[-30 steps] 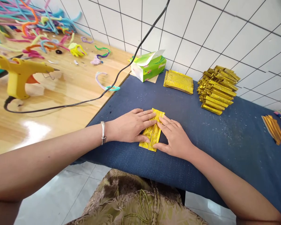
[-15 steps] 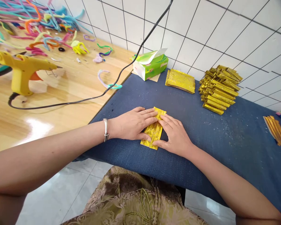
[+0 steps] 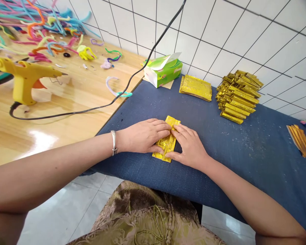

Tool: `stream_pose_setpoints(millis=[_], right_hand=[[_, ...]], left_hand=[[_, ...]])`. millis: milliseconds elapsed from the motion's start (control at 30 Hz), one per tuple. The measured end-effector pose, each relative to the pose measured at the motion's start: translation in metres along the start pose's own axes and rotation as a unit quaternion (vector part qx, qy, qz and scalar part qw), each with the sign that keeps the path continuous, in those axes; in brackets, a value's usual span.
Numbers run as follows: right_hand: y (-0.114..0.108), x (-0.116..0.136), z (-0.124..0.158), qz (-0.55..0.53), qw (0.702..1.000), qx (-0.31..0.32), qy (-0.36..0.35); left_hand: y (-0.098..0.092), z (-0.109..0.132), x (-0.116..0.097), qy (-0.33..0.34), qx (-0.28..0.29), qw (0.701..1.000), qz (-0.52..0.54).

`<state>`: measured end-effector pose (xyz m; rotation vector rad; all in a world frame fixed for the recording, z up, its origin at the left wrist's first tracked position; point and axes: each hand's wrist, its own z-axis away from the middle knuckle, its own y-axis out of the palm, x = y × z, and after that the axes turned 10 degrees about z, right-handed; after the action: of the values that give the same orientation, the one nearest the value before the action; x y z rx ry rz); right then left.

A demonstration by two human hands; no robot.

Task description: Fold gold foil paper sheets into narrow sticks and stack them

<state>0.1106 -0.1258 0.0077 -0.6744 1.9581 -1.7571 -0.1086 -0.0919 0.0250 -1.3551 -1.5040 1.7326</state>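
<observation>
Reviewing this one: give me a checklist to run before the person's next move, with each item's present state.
1. Left hand and right hand on the gold sheet: ok, both touch it.
2. Whole sheet visible: not ok, fingers cover part of it.
3. Flat stack apart from the strip pile: ok, a narrow gap shows.
4. Glue gun away from both hands: ok, it lies on the wooden surface.
5. Glue gun cool: cannot tell.
6. Blue cloth free of specks: not ok, pale bits are scattered on it.
</observation>
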Motion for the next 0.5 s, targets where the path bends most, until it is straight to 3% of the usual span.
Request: stream_pose_setpoints(millis=[300,500], right_hand=[[-0.0006,0.0009,0.0005,0.011,1.0,0.004,-0.001],[-0.0016,0.0007,0.0008,0.02,1.0,0.009,-0.004]], left_hand=[[0.0032,0.003,0.0004,0.057,-0.02,0.998,-0.025],[0.0044,0.0049,-0.0003,0.048,-0.004,0.997,-0.066]])
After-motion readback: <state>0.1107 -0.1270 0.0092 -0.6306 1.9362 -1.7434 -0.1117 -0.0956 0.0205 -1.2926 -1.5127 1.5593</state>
